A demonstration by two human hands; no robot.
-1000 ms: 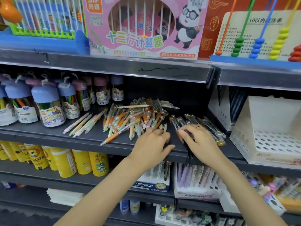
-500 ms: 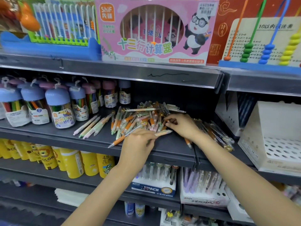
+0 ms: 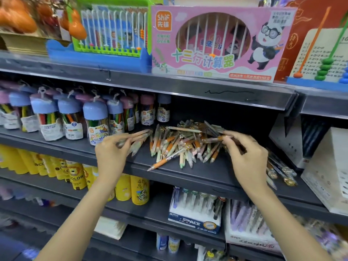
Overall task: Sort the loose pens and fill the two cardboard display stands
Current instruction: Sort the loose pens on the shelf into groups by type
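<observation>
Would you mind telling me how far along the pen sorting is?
Early. Done: a few pale pens lie apart left of the pile. In hand: the left hand pinches a pen there, the right hand pinches one at the pile. Left: most of the pile, and the white stand, whose visible holes look empty.

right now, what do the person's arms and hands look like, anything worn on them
Both arms are bare to the frame edge: no sleeves, gloves, watch or bracelets show. The left hand and right hand show no rings on the visible sides, and the nails look short and unpainted.
</observation>
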